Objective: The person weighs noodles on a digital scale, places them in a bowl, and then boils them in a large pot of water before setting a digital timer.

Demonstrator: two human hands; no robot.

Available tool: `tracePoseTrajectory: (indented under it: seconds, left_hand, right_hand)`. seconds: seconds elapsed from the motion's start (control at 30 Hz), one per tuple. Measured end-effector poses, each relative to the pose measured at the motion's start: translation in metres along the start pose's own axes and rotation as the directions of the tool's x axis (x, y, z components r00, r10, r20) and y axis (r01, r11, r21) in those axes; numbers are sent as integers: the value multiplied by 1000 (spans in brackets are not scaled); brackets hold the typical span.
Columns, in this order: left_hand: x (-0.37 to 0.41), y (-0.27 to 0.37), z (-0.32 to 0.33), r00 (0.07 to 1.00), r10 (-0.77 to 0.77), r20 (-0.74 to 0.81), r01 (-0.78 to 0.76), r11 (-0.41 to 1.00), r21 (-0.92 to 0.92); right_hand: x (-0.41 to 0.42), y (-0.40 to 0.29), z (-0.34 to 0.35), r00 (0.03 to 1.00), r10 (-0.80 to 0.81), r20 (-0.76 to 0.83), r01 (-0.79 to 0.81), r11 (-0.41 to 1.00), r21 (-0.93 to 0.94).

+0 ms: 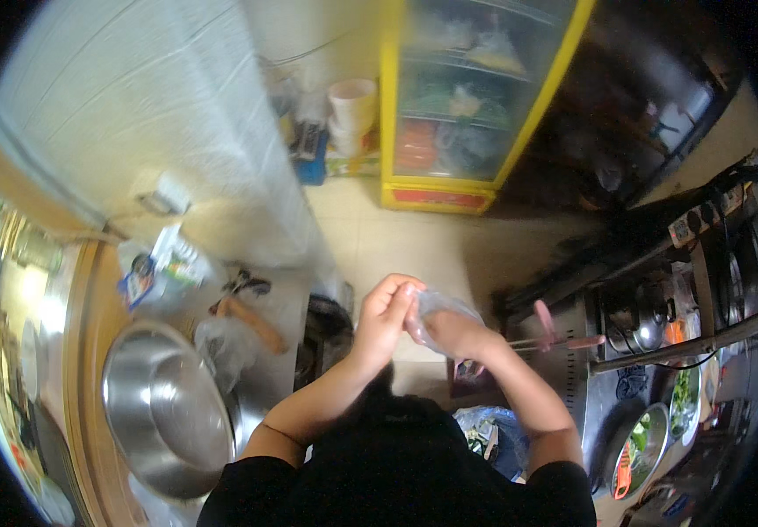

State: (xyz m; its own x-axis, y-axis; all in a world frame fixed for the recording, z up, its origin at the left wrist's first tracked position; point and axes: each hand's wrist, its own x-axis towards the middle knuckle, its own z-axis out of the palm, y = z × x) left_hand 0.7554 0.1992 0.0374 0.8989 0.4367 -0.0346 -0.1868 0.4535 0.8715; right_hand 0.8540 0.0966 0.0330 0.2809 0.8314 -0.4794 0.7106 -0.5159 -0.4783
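My left hand (382, 319) pinches a thin clear plastic glove or bag (445, 303) between thumb and fingers, in front of my body. Inside that plastic is my right hand (461, 332), covered up to about the wrist. Its fingers are blurred through the film, so whether they close on anything is unclear. Both hands are raised in mid-air above the tiled floor (392, 247) and meet at the plastic.
Left, a large steel basin (131, 395) stands beside a crumpled plastic bag (224, 346) on a counter. Ahead is a yellow-framed glass-door refrigerator (438, 191). At right are a pink-handled object (543, 323), a steel bowl with greens (659, 438), and a lined bin (514, 438) below.
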Motion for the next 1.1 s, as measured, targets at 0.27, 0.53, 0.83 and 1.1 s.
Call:
tracePoseTrajectory:
  seconds: [0.27, 0.53, 0.83, 1.1]
  left_hand:
    - [195, -9, -28, 957, -191, 219, 207, 977, -51]
    - [345, 68, -13, 691, -76, 719, -128, 966, 226]
    - [636, 110, -85, 633, 774, -24, -308, 280, 909]
    - [652, 112, -98, 806, 589, -57, -377, 586, 717]
  right_hand:
    - [10, 67, -109, 695, -314, -647, 226, 949, -219]
    - [182, 112, -163, 659, 277, -700, 319, 739, 593]
    - [220, 135, -231, 590, 719, -366, 690, -213, 692]
    - [208, 158, -207, 589, 702, -402, 728, -244, 640]
